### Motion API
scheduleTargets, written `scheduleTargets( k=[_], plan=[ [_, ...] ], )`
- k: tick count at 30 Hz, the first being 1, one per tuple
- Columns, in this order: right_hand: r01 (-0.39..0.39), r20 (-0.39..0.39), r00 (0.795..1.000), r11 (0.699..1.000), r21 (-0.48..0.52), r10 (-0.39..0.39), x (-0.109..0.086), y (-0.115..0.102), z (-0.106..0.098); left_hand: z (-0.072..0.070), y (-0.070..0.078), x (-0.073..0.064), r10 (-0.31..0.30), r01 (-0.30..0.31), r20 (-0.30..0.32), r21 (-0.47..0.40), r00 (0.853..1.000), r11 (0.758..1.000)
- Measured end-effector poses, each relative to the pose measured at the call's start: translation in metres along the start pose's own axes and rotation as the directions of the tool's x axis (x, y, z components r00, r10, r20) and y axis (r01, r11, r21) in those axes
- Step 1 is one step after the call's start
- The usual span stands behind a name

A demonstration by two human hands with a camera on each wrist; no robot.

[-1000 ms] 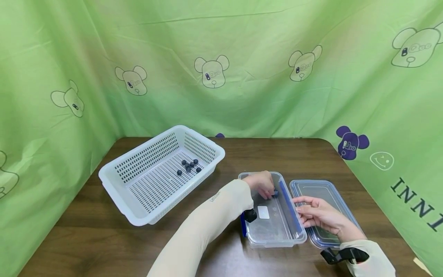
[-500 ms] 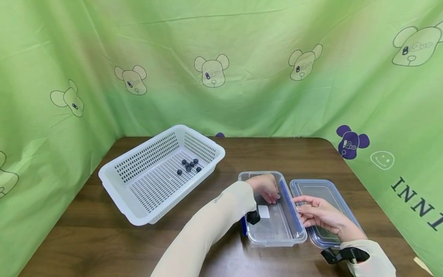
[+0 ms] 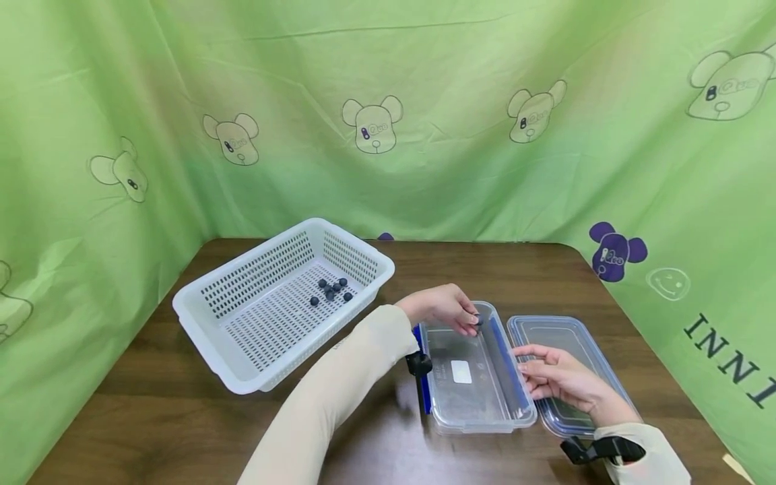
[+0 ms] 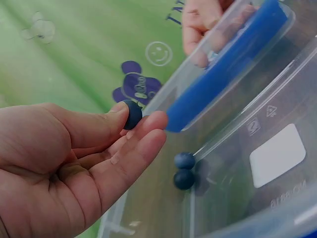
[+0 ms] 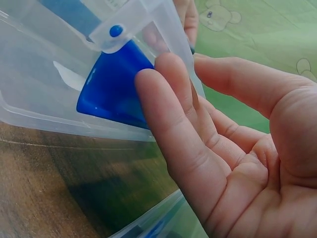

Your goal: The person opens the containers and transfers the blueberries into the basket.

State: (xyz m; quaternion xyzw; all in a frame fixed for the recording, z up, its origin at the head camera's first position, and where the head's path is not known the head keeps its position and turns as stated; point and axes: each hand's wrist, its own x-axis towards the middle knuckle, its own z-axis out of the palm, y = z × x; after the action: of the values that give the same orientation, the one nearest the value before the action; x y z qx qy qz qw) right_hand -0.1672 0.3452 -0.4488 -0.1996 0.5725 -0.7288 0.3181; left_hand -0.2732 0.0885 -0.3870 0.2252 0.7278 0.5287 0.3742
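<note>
My left hand (image 3: pixel 442 308) is over the far end of a clear plastic food container (image 3: pixel 479 419). Thumb and fingers pinch a dark blueberry (image 4: pixel 132 115), raised off the container's floor. Two more blueberries, one of them this blueberry (image 4: pixel 184 179), lie touching each other inside the container. My right hand (image 3: pixel 564 378) rests its fairly straight fingers against the container's right side, by the blue latch (image 5: pixel 116 87) that hangs down there. The right wrist view shows nothing pinched in that hand. Beneath it lies the container's clear lid (image 3: pixel 566 330), partly hidden.
On the left of the wooden table (image 3: pixel 151 417) stands a white perforated basket (image 3: pixel 254 323) with several blueberries (image 3: pixel 329 294) near its right side. A green patterned curtain (image 3: pixel 448 188) hangs behind and on both sides. A white label (image 3: pixel 461 372) is on the container's floor.
My left hand has risen from inside the container and shifted back and to the left, carrying a blueberry. The right hand has kept its place at the container's side.
</note>
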Motion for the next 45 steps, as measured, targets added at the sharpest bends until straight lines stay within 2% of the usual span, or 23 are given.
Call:
scheduleTargets(
  k=[5,8,14,18,20,27,32,36,38,41,45],
  plan=[
    [0.017,0.001,1.0,1.0,-0.003,-0.017,-0.001,-0.001,0.0,-0.016,0.005,-0.012,0.009,-0.011,-0.028,-0.057,1.0,0.998],
    [0.013,-0.001,1.0,1.0,0.001,-0.013,0.0,-0.001,0.001,-0.031,0.008,-0.022,0.036,-0.041,-0.061,-0.084,0.998,0.996],
    [0.002,-0.012,1.0,1.0,0.007,-0.002,-0.002,0.0,0.002,-0.07,0.007,-0.049,0.1,-0.129,-0.151,-0.193,0.983,0.973],
    [0.006,-0.01,1.0,1.0,0.001,-0.006,-0.002,0.001,0.002,-0.101,0.001,-0.067,0.122,-0.166,-0.219,-0.194,0.968,0.967],
    [0.006,-0.009,1.0,1.0,0.0,-0.006,-0.002,0.001,0.002,-0.117,-0.003,-0.076,0.113,-0.166,-0.256,-0.193,0.96,0.967],
    [0.004,-0.013,1.0,1.0,0.002,-0.004,-0.003,-0.001,0.001,-0.167,-0.024,-0.108,0.024,-0.108,-0.369,-0.208,0.929,0.972],
    [-0.008,-0.018,1.0,1.0,0.001,0.008,-0.004,0.0,0.001,-0.194,-0.05,-0.125,-0.082,-0.019,-0.431,-0.225,0.898,0.974],
    [-0.009,-0.013,1.0,1.0,0.006,0.009,-0.006,0.001,0.0,-0.204,-0.073,-0.135,-0.18,0.076,-0.46,-0.236,0.869,0.969],
    [-0.009,-0.013,1.0,1.0,0.008,0.009,-0.006,0.002,0.0,-0.207,-0.082,-0.14,-0.219,0.122,-0.459,-0.232,0.861,0.965],
    [-0.007,-0.021,1.0,1.0,0.003,0.007,-0.005,0.001,0.001,-0.209,-0.091,-0.144,-0.272,0.189,-0.461,-0.219,0.845,0.957],
    [-0.01,-0.032,0.999,1.0,-0.003,0.01,-0.003,0.0,0.001,-0.21,-0.098,-0.148,-0.343,0.257,-0.442,-0.242,0.829,0.935]
  ],
)
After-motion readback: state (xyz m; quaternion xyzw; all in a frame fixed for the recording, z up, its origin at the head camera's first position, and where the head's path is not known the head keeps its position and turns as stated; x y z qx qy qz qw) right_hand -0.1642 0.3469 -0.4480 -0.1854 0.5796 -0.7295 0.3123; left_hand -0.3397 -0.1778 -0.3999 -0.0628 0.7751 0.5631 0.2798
